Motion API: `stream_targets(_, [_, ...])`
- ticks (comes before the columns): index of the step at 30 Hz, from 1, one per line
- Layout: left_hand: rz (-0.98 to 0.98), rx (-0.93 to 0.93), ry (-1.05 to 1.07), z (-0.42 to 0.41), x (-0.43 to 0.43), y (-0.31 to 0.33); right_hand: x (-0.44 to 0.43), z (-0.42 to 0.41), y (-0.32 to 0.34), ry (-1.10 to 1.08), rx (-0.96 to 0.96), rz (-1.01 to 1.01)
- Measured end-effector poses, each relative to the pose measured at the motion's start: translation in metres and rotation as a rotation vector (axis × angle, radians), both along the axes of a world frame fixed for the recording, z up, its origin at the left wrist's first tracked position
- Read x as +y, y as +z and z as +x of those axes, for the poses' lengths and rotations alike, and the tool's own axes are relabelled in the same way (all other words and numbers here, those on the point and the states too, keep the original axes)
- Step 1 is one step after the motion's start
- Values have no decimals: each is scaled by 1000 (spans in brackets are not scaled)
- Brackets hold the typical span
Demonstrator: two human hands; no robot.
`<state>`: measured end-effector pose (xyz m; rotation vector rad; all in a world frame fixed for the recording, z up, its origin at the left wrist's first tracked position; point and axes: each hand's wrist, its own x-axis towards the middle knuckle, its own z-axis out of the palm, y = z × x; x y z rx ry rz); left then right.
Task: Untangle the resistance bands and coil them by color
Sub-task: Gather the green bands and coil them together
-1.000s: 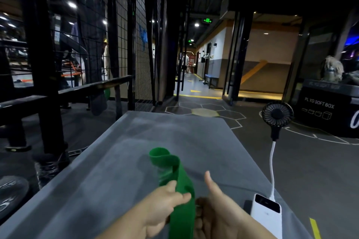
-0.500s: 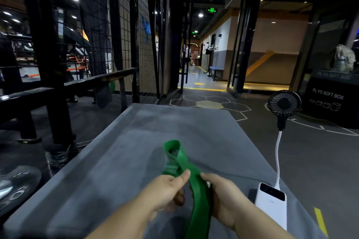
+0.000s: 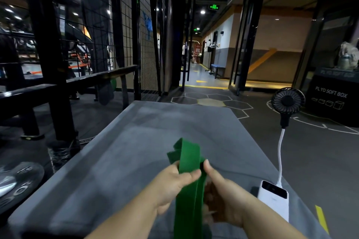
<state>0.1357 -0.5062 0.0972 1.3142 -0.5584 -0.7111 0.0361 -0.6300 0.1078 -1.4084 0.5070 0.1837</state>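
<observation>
A flat green resistance band (image 3: 188,158) stands up between my hands above the grey padded bench (image 3: 124,153). Its top end is folded over, and its long tail runs down past the bottom of the view. My left hand (image 3: 174,182) pinches the band from the left, thumb over its front face. My right hand (image 3: 221,192) grips it from the right, thumb raised beside the fold. No band of another colour is in view.
A white power bank (image 3: 274,201) lies on the bench's right edge, with a black fan (image 3: 287,103) on a white gooseneck rising from it. A black rack and mesh fence (image 3: 58,64) stand left. A weight plate (image 3: 17,184) lies on the floor at lower left.
The band's top loop has been folded down flatter and closer to my hands. Both hands have closed in on the band; my right thumb, earlier raised free, now lies against it.
</observation>
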Motion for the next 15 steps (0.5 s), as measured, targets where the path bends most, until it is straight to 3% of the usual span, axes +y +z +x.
stream_targets(5, [215, -294, -113, -9, -1, -7, -8, 2, 4, -107, -197, 0])
stream_targets(10, [522, -714, -125, -19, -9, -7, -2, 1, 1, -145, -236, 34])
stream_targets(13, [599, -771, -185, -15, -5, 0, -4, 1, 0, -198, -270, -28])
stream_targets(15, [608, -623, -135, -8, 0, 6, -7, 0, 0, -183, -278, -62])
